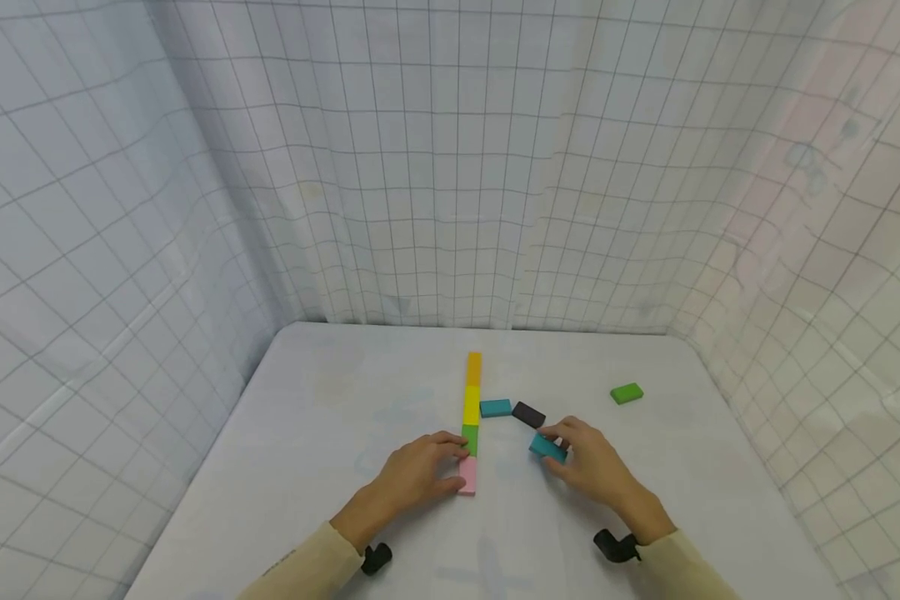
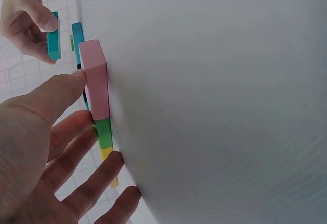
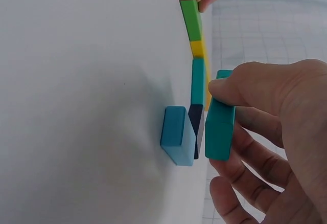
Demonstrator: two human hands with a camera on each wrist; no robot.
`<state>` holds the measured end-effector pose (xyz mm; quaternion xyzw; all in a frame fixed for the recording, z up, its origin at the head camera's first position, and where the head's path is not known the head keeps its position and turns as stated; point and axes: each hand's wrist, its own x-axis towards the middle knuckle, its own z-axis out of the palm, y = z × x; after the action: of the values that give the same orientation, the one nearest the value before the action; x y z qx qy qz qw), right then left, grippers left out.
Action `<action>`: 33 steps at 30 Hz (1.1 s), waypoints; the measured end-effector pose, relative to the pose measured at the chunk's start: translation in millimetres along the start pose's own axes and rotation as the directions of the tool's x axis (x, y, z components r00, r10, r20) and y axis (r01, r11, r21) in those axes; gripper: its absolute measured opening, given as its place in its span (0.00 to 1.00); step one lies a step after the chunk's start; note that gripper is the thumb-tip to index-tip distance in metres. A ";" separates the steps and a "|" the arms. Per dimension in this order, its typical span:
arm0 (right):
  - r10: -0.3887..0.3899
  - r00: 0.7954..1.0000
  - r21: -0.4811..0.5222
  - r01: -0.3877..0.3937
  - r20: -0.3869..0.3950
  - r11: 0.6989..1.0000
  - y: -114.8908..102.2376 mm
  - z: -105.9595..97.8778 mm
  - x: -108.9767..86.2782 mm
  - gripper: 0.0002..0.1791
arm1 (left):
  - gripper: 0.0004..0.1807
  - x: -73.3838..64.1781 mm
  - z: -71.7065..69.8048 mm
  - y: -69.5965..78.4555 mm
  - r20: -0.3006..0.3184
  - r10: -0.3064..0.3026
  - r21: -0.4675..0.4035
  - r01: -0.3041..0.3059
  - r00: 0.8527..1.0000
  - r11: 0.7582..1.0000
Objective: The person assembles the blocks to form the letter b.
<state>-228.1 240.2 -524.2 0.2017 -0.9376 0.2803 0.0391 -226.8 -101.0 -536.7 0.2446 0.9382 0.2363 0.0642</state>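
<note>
My left hand [image 1: 418, 471] lies along the left side of a straight column of blocks. Its thumb is at the pink block [image 1: 468, 479], with a forefinger by the green block [image 1: 470, 434]; the outer fingertips rest on the table in the left wrist view. Between thumb and fingers, my right hand [image 1: 588, 462] pinches a teal block [image 3: 220, 132] above the table. Close by it, a light blue block [image 3: 177, 129] stands on the table. A dark block [image 1: 528, 415] sits just beyond, angled against the end of another teal block [image 1: 495, 408].
Further up the column are a yellow block [image 1: 472, 406] and an orange block [image 1: 474, 368]. The flat teal block branches off rightward from the yellow one. A loose green block [image 1: 627, 393] lies at the right of the white table [image 1: 330, 375]. Grid-patterned curtains [image 1: 435, 167] surround the table.
</note>
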 end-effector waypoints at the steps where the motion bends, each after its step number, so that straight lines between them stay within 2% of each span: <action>1: -0.004 1.000 -0.003 0.004 0.003 1.000 -1.7 0.8 0.7 0.23 | 0.27 0.3 0.0 0.0 0.001 0.001 0.000 -0.001 1.000 1.000; 13: -0.050 0.995 -0.027 0.053 0.092 0.998 -18.7 19.1 8.3 0.24 | 0.28 -2.0 -2.5 2.7 0.022 -0.038 0.023 0.038 0.999 0.999; 33: -0.192 0.961 -0.049 0.205 0.199 0.978 -29.2 39.8 17.3 0.20 | 0.27 4.6 -2.0 3.7 0.021 -0.004 0.041 0.003 1.000 0.999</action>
<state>-230.7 190.3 -539.5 0.3195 -0.9211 0.2217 -0.0171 -229.7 -96.7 -533.3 0.2468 0.9425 0.2145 0.0694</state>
